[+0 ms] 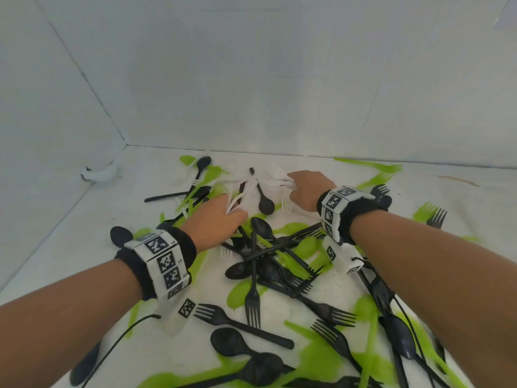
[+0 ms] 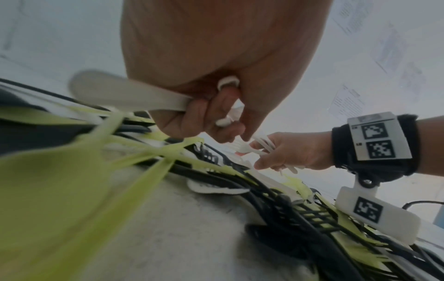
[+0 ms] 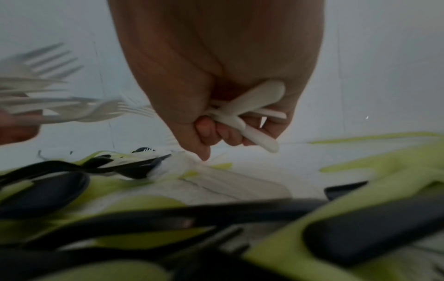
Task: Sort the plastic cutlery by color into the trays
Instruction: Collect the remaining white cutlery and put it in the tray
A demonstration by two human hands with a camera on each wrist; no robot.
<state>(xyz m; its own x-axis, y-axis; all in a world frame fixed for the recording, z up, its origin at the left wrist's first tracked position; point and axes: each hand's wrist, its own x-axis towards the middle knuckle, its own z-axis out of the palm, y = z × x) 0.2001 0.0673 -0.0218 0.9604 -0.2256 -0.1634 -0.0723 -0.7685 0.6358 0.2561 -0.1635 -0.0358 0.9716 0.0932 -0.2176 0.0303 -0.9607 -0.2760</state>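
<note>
Both hands work over a heap of thin, smooth plastic cutlery spread on a white, faintly speckled table [image 1: 70, 231]. The left hand [image 1: 216, 219] is curled tight round a bundle of white cutlery [image 2: 134, 96]; the left wrist view shows flat matte handles and rounded handle ends poking out between its fingers [image 2: 204, 112]. The right hand [image 1: 306, 189] likewise grips a crossed fistful of white pieces [image 3: 250, 112], their blunt handle ends sticking out below the knuckles, with white fork tines fanning from the far side of the fist. Beneath and between the wrists lie tangled black forks [image 1: 253, 301] with slim straight tines and glossy oval black spoons [image 1: 264, 201], mixed with lime-green forks and spoons [image 1: 307, 245] that are thin and slightly translucent. More green forks [image 1: 375, 167] lie along the far wall. Each wrist carries a black fuzzy band [image 1: 184, 247] wrapped with white blocks printed in square black-and-white patterns.
</note>
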